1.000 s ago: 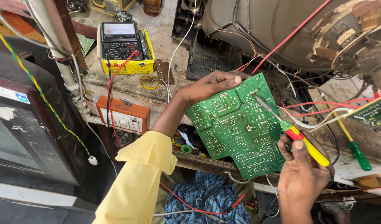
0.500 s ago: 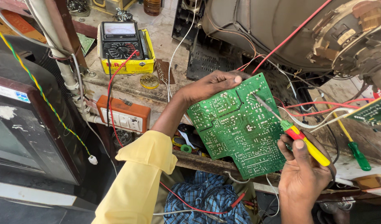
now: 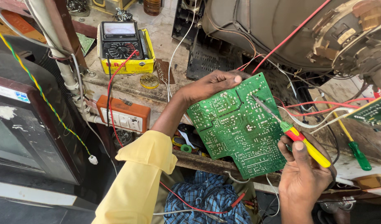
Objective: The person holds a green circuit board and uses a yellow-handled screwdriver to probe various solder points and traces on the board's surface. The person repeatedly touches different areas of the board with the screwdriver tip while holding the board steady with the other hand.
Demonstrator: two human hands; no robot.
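My left hand (image 3: 211, 86) grips the top edge of a green circuit board (image 3: 236, 124), holding it tilted with its solder side facing me. My right hand (image 3: 302, 174) holds a screwdriver (image 3: 300, 141) with a yellow and red handle. Its metal tip rests on the upper middle of the board. My left arm wears a yellow sleeve (image 3: 136, 178). Red and white wires (image 3: 315, 110) run from behind the board toward the right.
An analog multimeter (image 3: 120, 41) sits in a yellow case on the bench, its red lead hanging down. An orange switch box (image 3: 124, 116) is mounted below. A picture tube (image 3: 290, 29) lies at top right. A green-handled screwdriver (image 3: 356, 149) and a second board (image 3: 375, 112) are at right.
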